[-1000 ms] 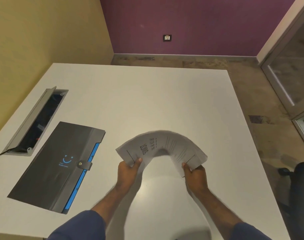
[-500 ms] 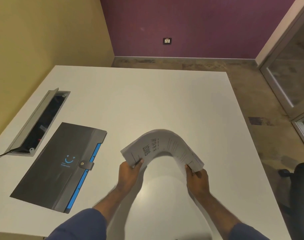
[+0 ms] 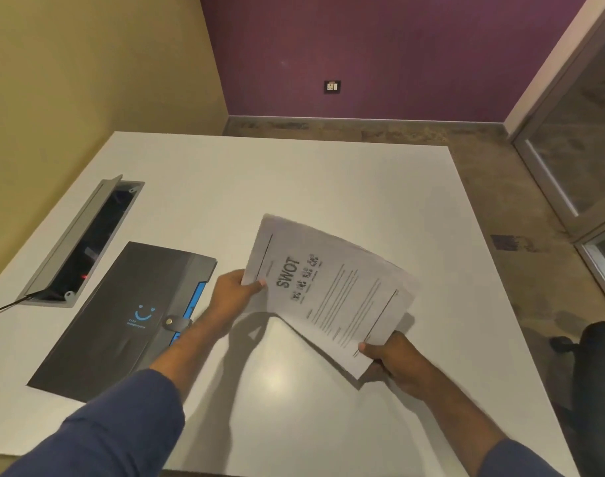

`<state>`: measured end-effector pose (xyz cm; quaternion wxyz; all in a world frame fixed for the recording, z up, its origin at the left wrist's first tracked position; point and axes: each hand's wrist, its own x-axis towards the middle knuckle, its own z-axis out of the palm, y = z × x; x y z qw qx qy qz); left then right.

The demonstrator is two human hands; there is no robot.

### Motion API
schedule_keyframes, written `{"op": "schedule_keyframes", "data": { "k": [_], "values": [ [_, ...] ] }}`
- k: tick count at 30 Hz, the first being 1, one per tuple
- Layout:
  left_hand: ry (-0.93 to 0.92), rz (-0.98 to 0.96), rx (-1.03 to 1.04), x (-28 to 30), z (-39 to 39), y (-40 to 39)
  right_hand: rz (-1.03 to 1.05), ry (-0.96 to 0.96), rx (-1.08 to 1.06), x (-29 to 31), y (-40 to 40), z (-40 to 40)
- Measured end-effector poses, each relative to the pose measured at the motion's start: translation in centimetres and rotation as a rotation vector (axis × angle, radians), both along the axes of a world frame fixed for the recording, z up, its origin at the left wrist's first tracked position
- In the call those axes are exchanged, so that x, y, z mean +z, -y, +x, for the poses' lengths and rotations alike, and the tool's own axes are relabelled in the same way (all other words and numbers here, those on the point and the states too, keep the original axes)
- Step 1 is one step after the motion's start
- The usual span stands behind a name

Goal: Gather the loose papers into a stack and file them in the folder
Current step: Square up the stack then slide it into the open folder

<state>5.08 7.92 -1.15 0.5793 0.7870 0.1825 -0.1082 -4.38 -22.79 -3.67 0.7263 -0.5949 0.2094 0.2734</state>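
Note:
A stack of white printed papers [image 3: 328, 290], headed "SWOT" on the top sheet, is held flat above the white table [image 3: 328, 180]. My left hand [image 3: 234, 292] pinches its left edge and my right hand [image 3: 394, 359] grips its lower right corner. The dark grey folder [image 3: 129, 315] with a blue smile logo and a snap strap lies closed on the table to the left of the papers, partly under my left forearm.
A grey cable hatch [image 3: 84, 239] stands open in the table at the far left, with a cable leading out. A black chair [image 3: 600, 373] stands off the table's right side. A glass door is at the far right.
The stack was bowed upward in an arch between both hands; now it is flattened out and raised, with my hands farther apart and the right hand lower.

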Motion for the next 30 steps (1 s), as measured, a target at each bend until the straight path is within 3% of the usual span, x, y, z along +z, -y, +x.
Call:
{"op": "schedule_keyframes", "data": {
  "k": [5, 11, 14, 17, 20, 26, 30],
  "values": [
    [0.089, 0.008, 0.08, 1.3, 1.3, -0.5, 0.168, -0.084, 0.05, -0.4, -1.1, -1.3],
    [0.228, 0.295, 0.162, 1.6, -1.3, 1.0, 0.228, -0.136, -0.122, -0.4, -3.2, -1.8],
    [0.099, 0.172, 0.284, 1.2, -3.9, 2.8, 0.249, -0.127, -0.161, -0.3, -4.3, -2.0],
    [-0.169, -0.208, 0.332, 0.8, -6.2, 4.8, 0.252, -0.085, -0.154, -0.4, -5.6, -2.3],
    [-0.228, -0.414, 0.252, 1.0, -7.5, 6.5, 0.218, -0.033, -0.141, -0.4, -7.0, -2.8],
    [-0.387, -0.388, 0.492, 0.9, -6.5, 6.4, 0.187, 0.015, -0.125, 0.1, -9.6, -3.6],
    [-0.415, -0.375, 0.528, 0.5, -6.1, 5.0, 0.161, 0.013, -0.152, 0.1, -11.3, -4.0]
  ]
}}
